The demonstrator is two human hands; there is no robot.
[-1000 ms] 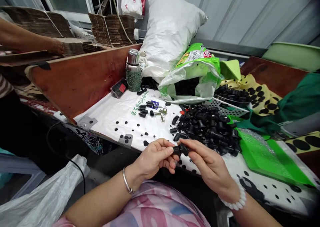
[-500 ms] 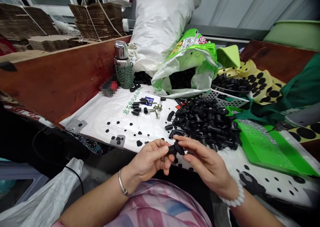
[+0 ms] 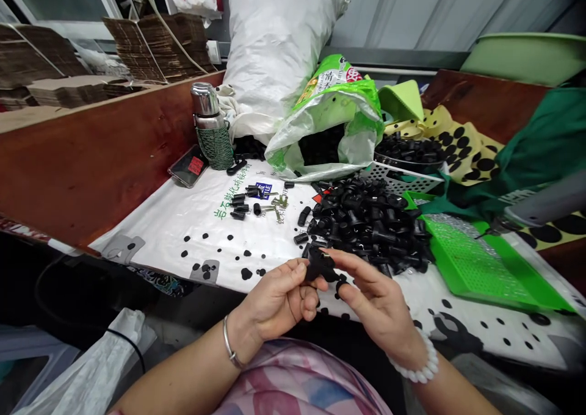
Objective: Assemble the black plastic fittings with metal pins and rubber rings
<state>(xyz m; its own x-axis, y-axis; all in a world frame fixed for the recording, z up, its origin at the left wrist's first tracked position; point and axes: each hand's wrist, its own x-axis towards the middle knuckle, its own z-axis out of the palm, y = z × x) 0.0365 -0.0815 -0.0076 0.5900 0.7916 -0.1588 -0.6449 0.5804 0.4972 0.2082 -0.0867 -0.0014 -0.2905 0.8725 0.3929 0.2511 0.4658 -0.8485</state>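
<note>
My left hand (image 3: 279, 299) pinches a small black part (image 3: 319, 265) between thumb and fingers, over the table's near edge. On the part's other side, my right hand (image 3: 382, 302) has its index fingertip against the top and its thumb beside a small dark round end (image 3: 340, 284). Whether that end belongs to the same part I cannot tell. Just beyond my hands lies a heap of similar black fittings (image 3: 370, 226). Left of the heap are several short black cylinders (image 3: 238, 207) and some thin brass-coloured pieces (image 3: 279, 206).
A green tray (image 3: 485, 268) holds many small shiny pieces, with a power screwdriver (image 3: 544, 207) above it. Behind stand an open green-and-white bag (image 3: 279, 158), a steel flask (image 3: 213, 128) and a large white sack (image 3: 274, 49). A phone (image 3: 185, 169) lies by the wooden side board (image 3: 105, 152).
The black part has turned between my fingers, and my right thumb now sits lower beside a small round end. The whole view has shifted slightly, so the table appears further left.
</note>
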